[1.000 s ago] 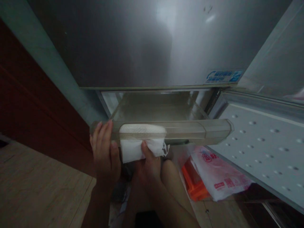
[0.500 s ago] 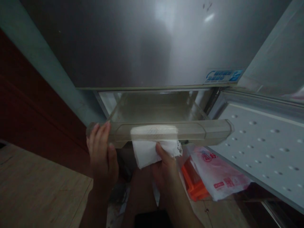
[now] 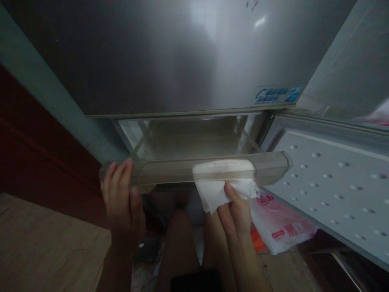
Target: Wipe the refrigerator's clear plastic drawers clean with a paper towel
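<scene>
A translucent plastic drawer (image 3: 170, 170) is pulled part of the way out of a refrigerator's lower compartment. My left hand (image 3: 123, 194) grips the left end of its front, fingers over the top edge and thumb below. Folded white tissue paper (image 3: 212, 192) lies against the right half of the drawer front, its lower part hanging beneath the edge. My right hand (image 3: 237, 211) pinches this tissue, thumb on top; the other fingers are partly hidden under it.
The refrigerator's upper door (image 3: 146, 61) is closed above the drawer. On the right, the lower door (image 3: 334, 182) stands swung open with a dimpled inner panel. Beneath it are a white and red plastic bag (image 3: 285, 227) and an orange object (image 3: 257, 240). A dark red wooden panel (image 3: 39, 154) rises at left.
My right hand has slid the tissue rightward along the drawer front. My left hand keeps its hold on the left end. The view has shifted slightly.
</scene>
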The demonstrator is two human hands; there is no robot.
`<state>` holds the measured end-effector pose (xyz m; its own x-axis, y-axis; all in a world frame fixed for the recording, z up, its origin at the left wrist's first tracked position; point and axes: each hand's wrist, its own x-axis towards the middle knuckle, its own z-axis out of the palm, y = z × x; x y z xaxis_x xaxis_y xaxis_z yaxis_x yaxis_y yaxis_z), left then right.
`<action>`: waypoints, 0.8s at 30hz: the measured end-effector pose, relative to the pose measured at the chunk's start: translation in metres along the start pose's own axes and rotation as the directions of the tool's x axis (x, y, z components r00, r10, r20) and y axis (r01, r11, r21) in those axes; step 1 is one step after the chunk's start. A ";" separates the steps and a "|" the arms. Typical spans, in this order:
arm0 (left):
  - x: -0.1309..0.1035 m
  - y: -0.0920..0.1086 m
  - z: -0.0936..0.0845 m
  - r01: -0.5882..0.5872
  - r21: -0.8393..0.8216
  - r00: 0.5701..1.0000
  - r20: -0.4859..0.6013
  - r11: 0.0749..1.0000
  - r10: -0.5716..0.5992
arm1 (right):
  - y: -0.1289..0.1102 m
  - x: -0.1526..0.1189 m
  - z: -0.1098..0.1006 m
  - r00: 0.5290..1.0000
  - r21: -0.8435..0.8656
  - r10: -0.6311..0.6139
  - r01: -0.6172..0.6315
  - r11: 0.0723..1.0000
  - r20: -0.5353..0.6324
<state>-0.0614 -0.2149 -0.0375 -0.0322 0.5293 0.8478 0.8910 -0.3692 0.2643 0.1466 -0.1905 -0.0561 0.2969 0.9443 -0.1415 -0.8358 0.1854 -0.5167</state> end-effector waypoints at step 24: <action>0.000 0.001 0.002 0.016 0.038 1.000 -0.026 0.999 -0.015 | 0.007 -0.001 -0.002 0.995 -0.037 -0.080 0.078 0.996 -0.057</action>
<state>-0.0597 -0.2137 -0.0385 -0.0573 0.5149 0.8553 0.9068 -0.3317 0.2604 0.1418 -0.1911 -0.0614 0.3886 0.9096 -0.1472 -0.7923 0.2483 -0.5574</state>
